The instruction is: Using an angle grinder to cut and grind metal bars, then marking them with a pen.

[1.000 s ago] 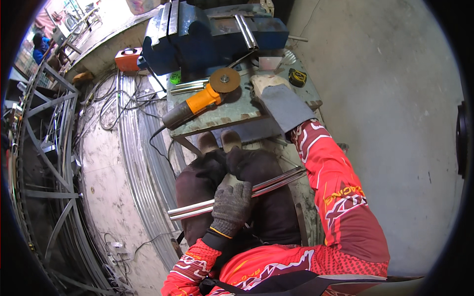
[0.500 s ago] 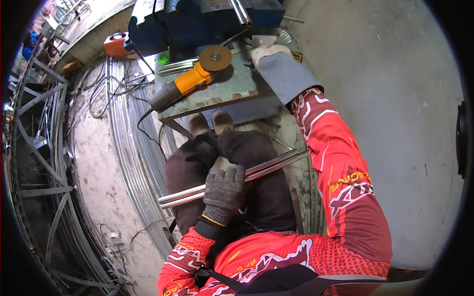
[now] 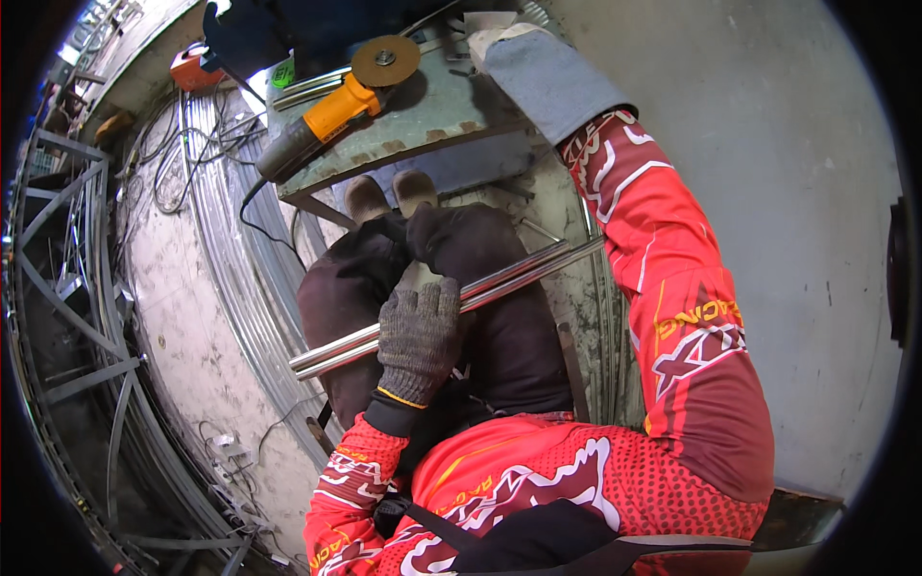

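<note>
Two shiny metal tubes (image 3: 523, 280) lie side by side across my thighs, slanting up toward the right. My left hand (image 3: 420, 336), in a dark grey knitted glove, is closed over them near their middle. My right hand (image 3: 492, 43) reaches out to the far right part of the green metal table (image 3: 423, 120). It wears a pale work glove with a wide blue-grey cuff (image 3: 552, 82); its fingers are hidden by the glove and the angle. An orange and grey angle grinder (image 3: 336, 110) with a brown disc (image 3: 385, 61) rests on the table, left of my right hand.
Short metal tubes (image 3: 307, 88) lie behind the grinder, beside a dark blue machine (image 3: 254, 34). The grinder's black cable (image 3: 254, 216) drops to the floor. Long metal profiles (image 3: 226, 226) and a steel frame (image 3: 58, 240) are at the left. A grey wall (image 3: 759, 192) stands at the right.
The view has shifted, so the table, grinder and tubes sit higher and further left in the picture. My left hand stays on the tubes. My right hand is still at the table's far right.
</note>
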Tool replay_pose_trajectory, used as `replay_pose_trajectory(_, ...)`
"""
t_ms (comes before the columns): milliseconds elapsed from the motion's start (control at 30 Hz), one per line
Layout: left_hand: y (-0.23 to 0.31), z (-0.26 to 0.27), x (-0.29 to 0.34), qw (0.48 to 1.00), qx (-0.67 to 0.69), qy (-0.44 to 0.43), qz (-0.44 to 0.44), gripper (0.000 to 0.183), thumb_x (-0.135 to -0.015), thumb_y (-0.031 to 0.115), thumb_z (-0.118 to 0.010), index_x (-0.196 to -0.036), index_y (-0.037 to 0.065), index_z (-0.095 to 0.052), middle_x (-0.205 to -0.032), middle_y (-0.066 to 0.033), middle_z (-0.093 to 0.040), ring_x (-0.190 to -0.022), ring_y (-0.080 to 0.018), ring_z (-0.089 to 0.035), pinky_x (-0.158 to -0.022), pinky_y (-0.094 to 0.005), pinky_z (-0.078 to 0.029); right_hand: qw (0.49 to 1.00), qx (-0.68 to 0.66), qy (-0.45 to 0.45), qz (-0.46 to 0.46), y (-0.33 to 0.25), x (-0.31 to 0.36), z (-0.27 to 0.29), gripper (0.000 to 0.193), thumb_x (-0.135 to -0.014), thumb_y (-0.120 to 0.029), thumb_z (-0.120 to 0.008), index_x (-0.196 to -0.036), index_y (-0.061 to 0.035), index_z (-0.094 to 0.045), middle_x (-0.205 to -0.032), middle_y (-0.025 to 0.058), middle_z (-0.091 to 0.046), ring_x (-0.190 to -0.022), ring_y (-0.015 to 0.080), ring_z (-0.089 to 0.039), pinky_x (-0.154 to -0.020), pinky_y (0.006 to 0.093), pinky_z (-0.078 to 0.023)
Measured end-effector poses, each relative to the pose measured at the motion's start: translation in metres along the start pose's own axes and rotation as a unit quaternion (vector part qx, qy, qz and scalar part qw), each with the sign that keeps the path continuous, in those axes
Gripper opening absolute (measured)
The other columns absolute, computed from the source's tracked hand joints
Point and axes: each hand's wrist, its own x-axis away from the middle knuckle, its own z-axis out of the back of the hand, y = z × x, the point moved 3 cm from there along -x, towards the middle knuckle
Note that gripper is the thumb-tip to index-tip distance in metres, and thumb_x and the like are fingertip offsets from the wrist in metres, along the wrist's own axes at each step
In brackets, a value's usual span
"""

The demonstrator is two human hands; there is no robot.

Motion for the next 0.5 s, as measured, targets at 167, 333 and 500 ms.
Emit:
replay_pose_trajectory(167, 0.0, -0.001, 0.005, 1.0, -0.004, -0.002, 0.005, 0.055, -0.09, 0.038, -0.076, -0.134, 0.007, -0.065, -0.114, -0.0147, -0.065, -0.095, -0.0347, -0.063, -0.081, -0.0512, -0.048, 0.998, -0.032, 0.038, 0.033, -0.006, -0.008, 0.022, 0.034, -0.103, -0.02, -0.056, -0.132, -0.0185, -0.075, -0.127, 0.0114, -0.076, -0.118, 0.0295, -0.074, -0.1, 0.0422, -0.06)
replay_pose_trajectory(333, 0.001, -0.005, 0.007, 0.999, -0.016, -0.041, 0.029, 0.057, -0.091, 0.047, -0.077, -0.134, 0.012, -0.064, -0.117, -0.0122, -0.069, -0.106, -0.0365, -0.065, -0.089, -0.0533, -0.051, 0.994, -0.059, 0.077, 0.056, -0.004, -0.01, 0.042, 0.035, -0.102, -0.022, -0.057, -0.13, -0.0201, -0.076, -0.124, 0.011, -0.077, -0.117, 0.0297, -0.074, -0.1, 0.0425, -0.059)
replay_pose_trajectory(500, 0.0, -0.006, 0.003, 1.0, -0.015, -0.012, 0.007, 0.055, -0.09, 0.037, -0.076, -0.135, 0.009, -0.065, -0.113, -0.0121, -0.067, -0.095, -0.0343, -0.063, -0.082, -0.0513, -0.048, 0.991, -0.083, 0.09, 0.048, 0.021, 0.016, 0.04, 0.035, -0.1, -0.024, -0.058, -0.128, -0.0217, -0.078, -0.121, 0.0107, -0.077, -0.115, 0.03, -0.074, -0.101, 0.0427, -0.059)
